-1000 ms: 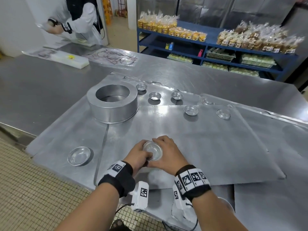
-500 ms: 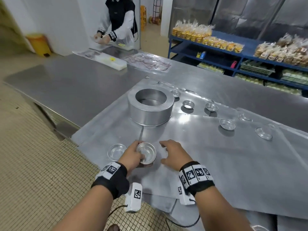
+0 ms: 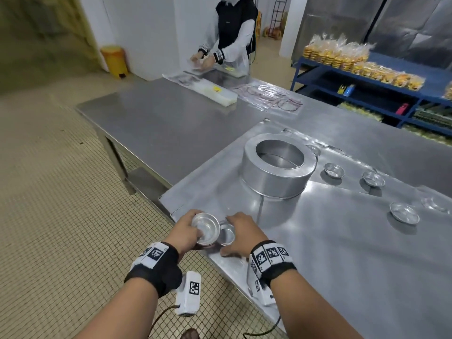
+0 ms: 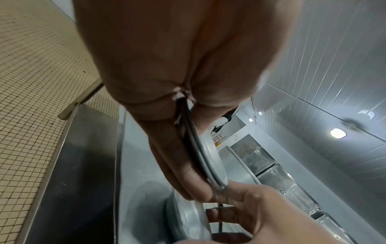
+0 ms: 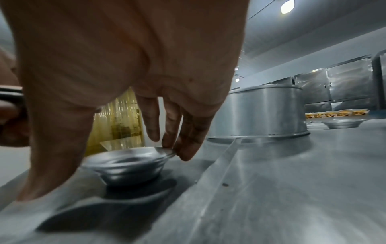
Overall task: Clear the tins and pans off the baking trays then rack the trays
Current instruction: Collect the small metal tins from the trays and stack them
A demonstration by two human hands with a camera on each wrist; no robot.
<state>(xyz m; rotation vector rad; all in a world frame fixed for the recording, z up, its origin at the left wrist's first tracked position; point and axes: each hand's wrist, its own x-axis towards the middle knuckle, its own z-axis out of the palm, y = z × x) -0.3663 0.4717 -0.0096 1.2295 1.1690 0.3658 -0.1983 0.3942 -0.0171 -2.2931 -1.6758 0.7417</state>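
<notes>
Fingers: my left hand (image 3: 186,231) grips a small tin (image 3: 205,228), thumb inside the rim and fingers under it, tilted up off the tray (image 3: 330,253). My right hand (image 3: 241,237) arches over a second tin (image 3: 227,234); its fingertips (image 5: 183,148) touch the far rim and my thumb comes down the near side, so it is a light pinch not yet closed.

Change: a second ago both hands were round one tin at the middle of the near tray. Now that tin is in my left hand alone, I have turned left, and both hands are at the tray's near left corner, where the other tin sat by itself.

Meaning: I judge I am collecting tins into a nested stack. The next move looks like lifting the second tin and seating it with the first.

Left to clear: the big round pan (image 3: 278,165) stands further back on the tray. Four more small tins (image 3: 333,170) lie well apart to the right of it, and others near the far edge are too glinting to count.

In the way: nothing lies between my hands and the second tin. It sits near the tray's edge, above the tiled floor (image 3: 49,228), so a slip could send it off.

Around: another person (image 3: 232,37) works at the far end of the table (image 3: 171,128). Blue shelves (image 3: 367,79) hold bagged goods.
</notes>
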